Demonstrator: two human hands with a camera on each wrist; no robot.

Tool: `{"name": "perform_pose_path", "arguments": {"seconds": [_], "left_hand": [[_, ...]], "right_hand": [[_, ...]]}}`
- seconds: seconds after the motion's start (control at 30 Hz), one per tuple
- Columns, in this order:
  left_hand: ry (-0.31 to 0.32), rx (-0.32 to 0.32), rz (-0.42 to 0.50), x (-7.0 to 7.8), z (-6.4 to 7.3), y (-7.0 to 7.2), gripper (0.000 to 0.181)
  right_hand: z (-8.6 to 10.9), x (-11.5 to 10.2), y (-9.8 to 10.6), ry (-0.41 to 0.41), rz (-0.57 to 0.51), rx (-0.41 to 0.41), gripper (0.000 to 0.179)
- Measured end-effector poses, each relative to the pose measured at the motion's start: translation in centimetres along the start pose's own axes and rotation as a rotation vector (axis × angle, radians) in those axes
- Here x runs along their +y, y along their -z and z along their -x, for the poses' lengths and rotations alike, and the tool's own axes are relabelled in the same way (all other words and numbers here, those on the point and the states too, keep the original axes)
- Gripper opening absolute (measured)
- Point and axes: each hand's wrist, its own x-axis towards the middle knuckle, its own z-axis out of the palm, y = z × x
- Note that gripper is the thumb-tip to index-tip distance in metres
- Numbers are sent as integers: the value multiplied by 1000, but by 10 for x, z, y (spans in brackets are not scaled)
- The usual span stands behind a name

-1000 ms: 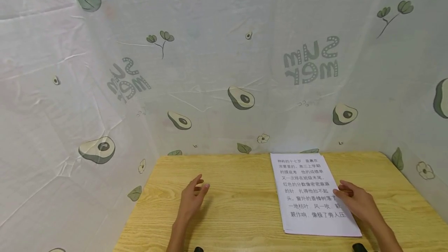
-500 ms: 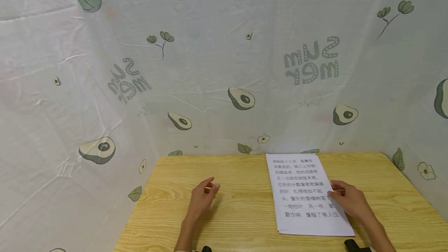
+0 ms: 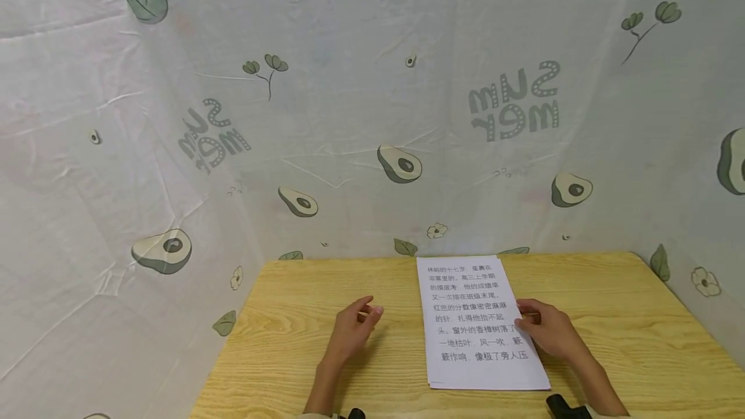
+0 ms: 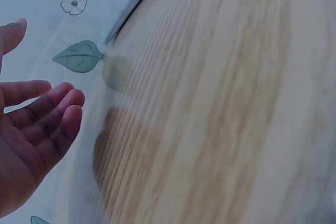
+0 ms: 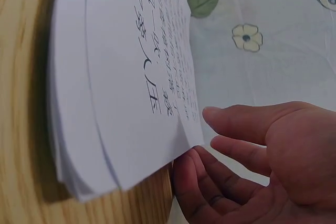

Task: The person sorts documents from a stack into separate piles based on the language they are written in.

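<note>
A stack of white printed paper [image 3: 474,367], with lines of large Chinese characters, lies on the wooden table right of centre. My right hand [image 3: 549,328] is at the stack's right edge. In the right wrist view its bent fingers [image 5: 191,174] press against the paper edge, with the thumb apart from them and its tip close beside the sheets. Several loose layers show along the near side of the paper [image 5: 121,145]. My left hand [image 3: 351,330] hovers over the table to the left of the stack, fingers relaxed and holding nothing; the left wrist view shows its palm [image 4: 23,145].
The yellow wood-grain table [image 3: 279,354] meets a pale curtain [image 3: 349,115] printed with avocados, leaves and "summer" lettering at its back and sides. Dark devices show at both wrists, one being the right wrist device [image 3: 564,406].
My right hand and the paper stack have slid left together across the table. My left hand has moved right, narrowing its distance to the stack.
</note>
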Motion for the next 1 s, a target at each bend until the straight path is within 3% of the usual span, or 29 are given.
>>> {"name": "perform_pose_path", "arguments": {"seconds": [0.37,0.67,0.83,1.0], "left_hand": [[15,-39,-30,7,0,-13,58],[66,-92,-37,18,1,-25,65],[82,-70,-49,20,4,-26,64],[111,-2,-91,19,8,-24,55]], "right_hand": [[-1,-24,-26,17,-64,-24,50],[3,-44,-43,36,-129,-39,48],[5,-52,-49,28,-136,-19,46],[5,-55,-57,18,-145,-18,46]]}}
